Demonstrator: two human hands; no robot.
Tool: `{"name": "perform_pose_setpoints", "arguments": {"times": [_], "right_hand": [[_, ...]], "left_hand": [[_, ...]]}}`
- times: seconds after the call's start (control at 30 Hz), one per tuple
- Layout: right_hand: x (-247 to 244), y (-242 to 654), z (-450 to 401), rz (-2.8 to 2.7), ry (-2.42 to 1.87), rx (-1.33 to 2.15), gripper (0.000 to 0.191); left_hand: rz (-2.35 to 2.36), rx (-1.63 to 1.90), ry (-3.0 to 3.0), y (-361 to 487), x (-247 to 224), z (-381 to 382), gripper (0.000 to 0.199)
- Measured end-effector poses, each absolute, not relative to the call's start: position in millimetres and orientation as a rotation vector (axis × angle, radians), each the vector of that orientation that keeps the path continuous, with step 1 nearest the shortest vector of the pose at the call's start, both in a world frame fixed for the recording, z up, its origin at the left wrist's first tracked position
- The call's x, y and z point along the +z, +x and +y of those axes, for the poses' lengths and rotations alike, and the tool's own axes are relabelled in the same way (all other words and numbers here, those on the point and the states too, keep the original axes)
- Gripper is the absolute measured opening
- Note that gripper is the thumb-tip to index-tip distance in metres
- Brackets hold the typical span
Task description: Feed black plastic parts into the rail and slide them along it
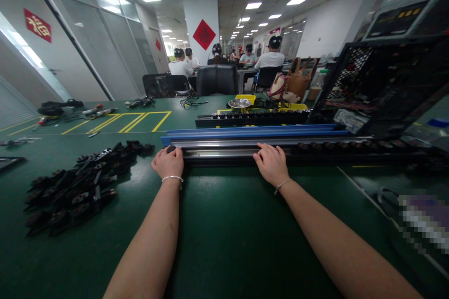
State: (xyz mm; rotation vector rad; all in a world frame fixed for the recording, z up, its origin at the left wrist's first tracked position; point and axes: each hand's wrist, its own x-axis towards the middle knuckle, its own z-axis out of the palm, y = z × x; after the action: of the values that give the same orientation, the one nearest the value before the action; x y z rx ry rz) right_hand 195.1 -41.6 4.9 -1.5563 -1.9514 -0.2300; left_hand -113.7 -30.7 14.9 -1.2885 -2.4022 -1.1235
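A long black rail with a shiny metal channel point(217, 153) lies crosswise on the green table in front of me. My left hand point(167, 163) is closed at its left end, thumb and fingers around a small dark wheel-like part point(170, 149). My right hand point(271, 163) lies on the rail's middle, fingers apart and palm down, gripping nothing. Right of it, several black roller pieces point(333, 146) sit in a row along the rail. Directly behind runs a blue rail point(252, 131). Many loose black roller pieces point(77, 187) are heaped to the left of my left hand.
Another black roller strip point(245, 118) lies farther back, near a metal bowl point(240, 103) and yellow trays point(245, 98). An opened computer case point(379, 84) stands at the right. Cables and tools point(100, 111) lie at the back left. Several people sit beyond a black chair point(217, 79).
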Motion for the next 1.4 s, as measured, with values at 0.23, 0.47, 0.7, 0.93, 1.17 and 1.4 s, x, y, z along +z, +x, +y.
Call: {"name": "perform_pose_setpoints", "arguments": {"times": [0.23, 0.47, 0.7, 0.93, 1.17, 1.4], "right_hand": [[4.9, 195.4, -41.5, -1.957, -1.572, -0.206, 0.03], [4.8, 194.7, -42.4, -1.948, -1.556, -0.223, 0.028], [5.0, 194.3, -42.5, -1.951, -1.575, -0.226, 0.027], [6.2, 191.4, -43.1, -1.964, -1.621, -0.267, 0.03], [8.1, 192.4, -44.4, -1.996, -1.617, -0.303, 0.033], [9.7, 192.8, -44.9, -2.004, -1.609, -0.29, 0.034]], "left_hand": [[-2.44, -1.189, -1.201, -126.2, 13.6, -28.3, 0.039], [-2.443, -1.202, -1.219, -135.8, 11.4, -25.4, 0.039], [-2.465, -1.302, -1.309, -139.6, 8.7, -22.9, 0.037], [-2.483, -1.269, -1.447, -153.4, 8.3, -27.0, 0.035], [-2.422, -1.252, -1.512, -163.8, 8.9, -29.3, 0.035], [-2.415, -1.264, -1.501, -165.6, 10.2, -29.9, 0.036]]}}
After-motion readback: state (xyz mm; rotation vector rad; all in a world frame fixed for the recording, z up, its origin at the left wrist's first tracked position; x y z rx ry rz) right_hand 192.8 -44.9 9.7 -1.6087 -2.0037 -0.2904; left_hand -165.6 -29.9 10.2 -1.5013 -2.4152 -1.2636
